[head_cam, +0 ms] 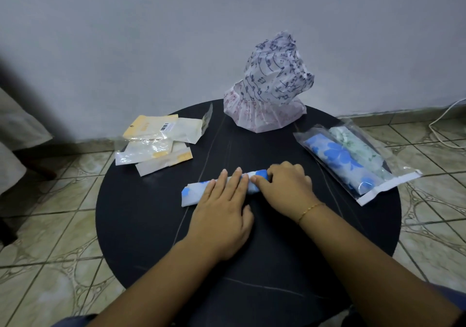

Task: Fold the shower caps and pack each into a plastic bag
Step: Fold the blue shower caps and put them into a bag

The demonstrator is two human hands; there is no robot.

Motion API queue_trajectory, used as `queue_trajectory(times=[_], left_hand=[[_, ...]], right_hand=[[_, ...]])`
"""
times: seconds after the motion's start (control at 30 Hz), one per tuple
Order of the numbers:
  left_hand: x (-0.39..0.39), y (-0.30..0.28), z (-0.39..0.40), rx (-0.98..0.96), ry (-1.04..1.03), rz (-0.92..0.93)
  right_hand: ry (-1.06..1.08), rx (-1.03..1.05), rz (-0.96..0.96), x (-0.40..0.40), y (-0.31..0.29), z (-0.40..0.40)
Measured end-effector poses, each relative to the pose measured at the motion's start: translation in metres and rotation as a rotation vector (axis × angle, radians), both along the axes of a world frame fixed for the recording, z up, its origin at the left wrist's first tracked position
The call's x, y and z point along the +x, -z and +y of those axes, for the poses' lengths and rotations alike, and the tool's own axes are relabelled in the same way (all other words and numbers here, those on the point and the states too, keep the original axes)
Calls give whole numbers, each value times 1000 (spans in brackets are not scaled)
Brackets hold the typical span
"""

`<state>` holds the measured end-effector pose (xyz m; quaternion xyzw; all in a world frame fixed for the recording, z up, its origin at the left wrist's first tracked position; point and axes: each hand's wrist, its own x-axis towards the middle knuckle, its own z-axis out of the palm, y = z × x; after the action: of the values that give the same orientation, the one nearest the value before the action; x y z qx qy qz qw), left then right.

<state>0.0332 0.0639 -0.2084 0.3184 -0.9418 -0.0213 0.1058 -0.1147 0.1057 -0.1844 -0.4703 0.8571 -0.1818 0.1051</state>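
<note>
left hand [222,208] flat, fingers straight, pressing folded blue-flowered shower cap [194,192] at counter [141,225] centre | right hand [285,188] curled, gripping its right end | empty plastic bags [156,142] far left | bagged caps [353,160] right | unfolded caps [269,87] far

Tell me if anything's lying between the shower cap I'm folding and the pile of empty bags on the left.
Nothing visible. Bare table separates the folded cap under both hands from the empty bags. The unfolded caps sit farther back.
</note>
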Motion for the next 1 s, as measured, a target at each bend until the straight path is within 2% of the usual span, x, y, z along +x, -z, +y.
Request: queue_trajectory(times=[0.07,0.13,0.2,0.23,0.37,0.57,0.83,1.0], left_hand=[[0,0,-3,38,-3,-18],[0,-2,-4,43,3,-38],[0,-3,-3,54,31,-98],[0,-4,-2,59,43,-119],[1,-2,-3,119,41,-106],[10,5,-3,194,-77,-18],[51,-3,-5,232,-294,-79],[65,-7,-7,233,-353,-97]], right_hand=[[3,-184,46,10,1,4],[-197,-271,94,20,2,7],[-409,-181,91,31,5,9],[-450,-89,61,34,7,11],[-425,34,-31,32,13,12],[-404,117,34,31,12,13],[-399,149,99,31,9,18],[-401,158,112,31,6,25]])
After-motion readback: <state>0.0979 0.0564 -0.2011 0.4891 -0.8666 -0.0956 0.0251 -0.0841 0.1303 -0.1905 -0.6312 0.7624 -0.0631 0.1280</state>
